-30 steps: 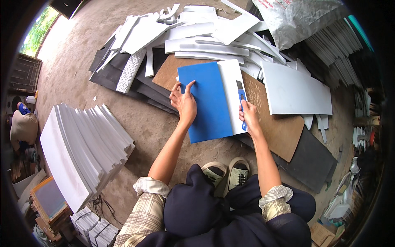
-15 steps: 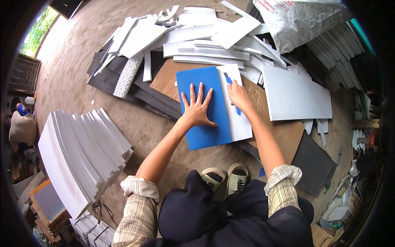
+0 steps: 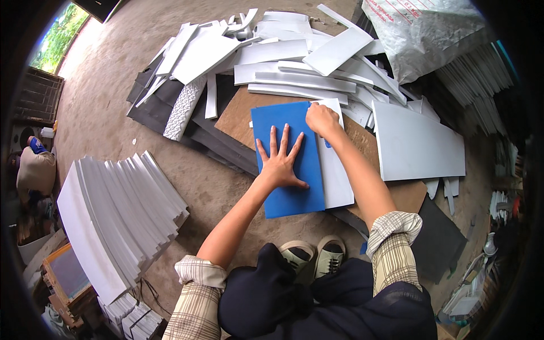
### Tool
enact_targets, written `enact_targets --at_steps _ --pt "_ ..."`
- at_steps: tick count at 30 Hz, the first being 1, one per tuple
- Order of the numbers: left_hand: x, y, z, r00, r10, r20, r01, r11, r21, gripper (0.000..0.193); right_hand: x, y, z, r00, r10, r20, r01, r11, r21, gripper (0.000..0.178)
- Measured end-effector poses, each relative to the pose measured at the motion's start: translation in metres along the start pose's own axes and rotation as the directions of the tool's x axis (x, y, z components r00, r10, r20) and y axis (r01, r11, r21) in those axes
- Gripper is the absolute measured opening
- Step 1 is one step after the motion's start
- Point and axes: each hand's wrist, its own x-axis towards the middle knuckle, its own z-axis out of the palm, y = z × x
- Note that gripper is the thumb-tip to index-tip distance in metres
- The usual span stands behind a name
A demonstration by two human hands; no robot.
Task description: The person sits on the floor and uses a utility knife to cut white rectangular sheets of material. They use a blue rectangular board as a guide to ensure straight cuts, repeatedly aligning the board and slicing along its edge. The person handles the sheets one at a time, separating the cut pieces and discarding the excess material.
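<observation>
My left hand [image 3: 280, 164] lies flat with fingers spread on a blue rectangular board [image 3: 266, 201]. That board rests over a white foam sheet [image 3: 338, 184], whose strip shows along the blue board's right side. Closed around a blue utility knife [image 3: 328, 144], my right hand [image 3: 324, 120] is at the top of the blue board's right edge. Most of the knife is hidden by the fingers, and its blade cannot be made out. Beneath the sheet lies a brown wooden board [image 3: 233, 116].
White offcuts [image 3: 309, 85] are heaped beyond the boards, over dark sheets [image 3: 218, 141]. A white panel [image 3: 419, 141] leans at the right, below a large printed sack [image 3: 419, 39]. Stacked white sheets [image 3: 122, 215] stand at the left. My shoes [image 3: 314, 258] are close to the near edge.
My right hand has moved up to the top of the blue board's edge with the knife. My left hand stays spread on the board. The whole view has shifted slightly.
</observation>
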Motion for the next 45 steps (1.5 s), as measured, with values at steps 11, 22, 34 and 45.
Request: enact_targets --at_steps 11,22,34,45 --pt "0.000 0.008 0.000 0.998 -0.057 0.003 0.057 0.998 0.005 0.129 -0.066 0.014 -0.012 0.819 0.013 0.574 -0.224 0.927 0.299 0.031" --pt "-0.007 0.019 0.005 0.987 0.016 -0.158 -0.006 0.998 0.064 0.114 -0.206 0.024 -0.013 0.804 0.173 0.569 -0.371 0.894 0.253 0.031" --pt "-0.068 0.047 0.033 0.941 0.248 -0.232 -0.188 0.950 0.250 0.108 -0.186 0.029 -0.014 0.904 0.072 0.421 -0.165 0.968 0.188 0.034" --pt "-0.033 0.045 0.023 0.963 0.170 -0.209 -0.104 0.950 0.295 0.110 -0.145 0.023 -0.022 0.774 0.194 0.603 -0.332 0.935 0.124 0.028"
